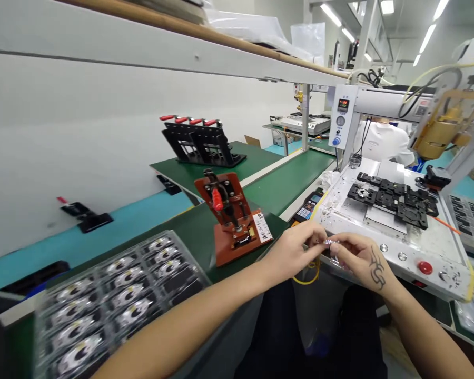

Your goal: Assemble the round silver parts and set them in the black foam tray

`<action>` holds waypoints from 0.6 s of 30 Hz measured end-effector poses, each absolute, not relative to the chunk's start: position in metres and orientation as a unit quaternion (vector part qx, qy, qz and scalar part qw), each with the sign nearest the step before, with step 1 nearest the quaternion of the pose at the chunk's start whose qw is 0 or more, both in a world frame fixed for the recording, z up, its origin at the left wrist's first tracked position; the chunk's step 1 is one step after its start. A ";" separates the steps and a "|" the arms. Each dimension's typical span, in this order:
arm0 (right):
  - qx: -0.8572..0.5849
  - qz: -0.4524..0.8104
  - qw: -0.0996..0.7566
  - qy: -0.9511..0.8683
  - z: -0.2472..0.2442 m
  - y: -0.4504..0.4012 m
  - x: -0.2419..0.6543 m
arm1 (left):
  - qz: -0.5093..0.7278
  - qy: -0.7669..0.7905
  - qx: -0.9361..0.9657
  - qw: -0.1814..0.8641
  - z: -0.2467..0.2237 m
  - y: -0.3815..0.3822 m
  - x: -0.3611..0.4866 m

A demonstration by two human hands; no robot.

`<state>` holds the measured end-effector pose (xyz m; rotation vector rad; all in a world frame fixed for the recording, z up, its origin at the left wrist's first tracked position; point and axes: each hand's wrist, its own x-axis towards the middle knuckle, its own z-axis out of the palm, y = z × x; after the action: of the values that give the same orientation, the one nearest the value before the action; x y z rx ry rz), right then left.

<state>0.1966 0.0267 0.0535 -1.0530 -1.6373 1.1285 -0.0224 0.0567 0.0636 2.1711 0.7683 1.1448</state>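
Note:
Both hands meet in front of the white desktop machine [329, 213], at its near left corner. My left hand [294, 251] pinches one end of a small, shiny, silvery part [331, 242] between thumb and fingers. The other end is pinched by my right hand [357, 257]. Fingers cover much of this part, so its kind cannot be made out. On the machine's bed lie black fixture plates [389, 197], with a round silvery piece [363, 193] in one of them. Left of my hands stands a reddish-brown toggle-clamp fixture [225, 247] with a red handle.
A clear plastic tray [186, 251] of silvery, disc-shaped parts lies at lower left. Behind it stands a black rack with red-handled clamps [199, 139]. A keypad controller [308, 207] sits beside the machine, whose front has a red button [425, 267]. More trays [472, 213] are at right.

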 end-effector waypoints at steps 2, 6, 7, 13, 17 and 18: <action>-0.442 0.460 0.432 -0.637 0.053 0.023 0.205 | 0.402 0.332 0.710 0.473 0.065 0.051 -0.009; -0.448 0.496 0.431 -0.606 0.052 0.019 0.218 | 0.357 0.310 0.572 0.670 0.070 0.046 0.007; -0.447 0.505 0.431 -0.599 0.051 0.019 0.221 | 0.360 0.306 0.557 0.683 0.070 0.046 0.009; -0.429 0.544 0.441 -0.570 0.047 0.021 0.229 | 0.370 0.292 0.486 0.736 0.069 0.050 0.014; -0.428 0.553 0.451 -0.555 0.048 0.020 0.228 | 0.361 0.286 0.461 0.759 0.069 0.051 0.015; -0.427 0.555 0.451 -0.553 0.049 0.020 0.228 | 0.359 0.282 0.460 0.761 0.069 0.051 0.016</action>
<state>0.2276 0.0204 0.0486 -1.0561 -1.3670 1.3704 0.0160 0.0505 0.0695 1.0005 0.6141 0.7821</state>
